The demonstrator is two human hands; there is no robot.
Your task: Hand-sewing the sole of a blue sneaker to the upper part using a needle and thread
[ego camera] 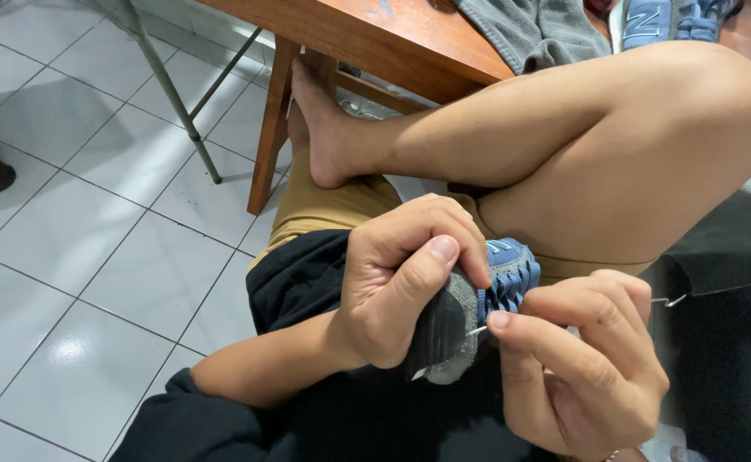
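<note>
Gripping a small blue sneaker (478,299) by its grey sole, the left hand (397,287) is closed around the shoe, thumb pressed flat along the sole's edge and fingers curled over the top near the laces. The sneaker sits in the person's lap, held sideways with the sole turned toward the camera and the blue laced upper facing away toward the bent leg (598,145). The right hand (585,368) is closed in a pinch, thumb and forefinger tips pressed together on a thin pale thread or needle (478,330) that touches the edge of the sole; which of the two it is cannot be told at this size. A further short bit of thin metal or thread (671,300) shows just beyond the right knuckles. The person sits with one leg crossed over the other, bare foot (324,128) resting beside the leg of a wooden desk (367,34). Mustard-coloured shorts (324,210) and a black garment (298,278) lie under the hands. On the desk lies a grey towel (538,30), and just beside it a second blue sneaker (671,19) is partly in view at the upper edge. White floor tiles (93,257) spread to the left, crossed by a grey metal leg (170,94).
</note>
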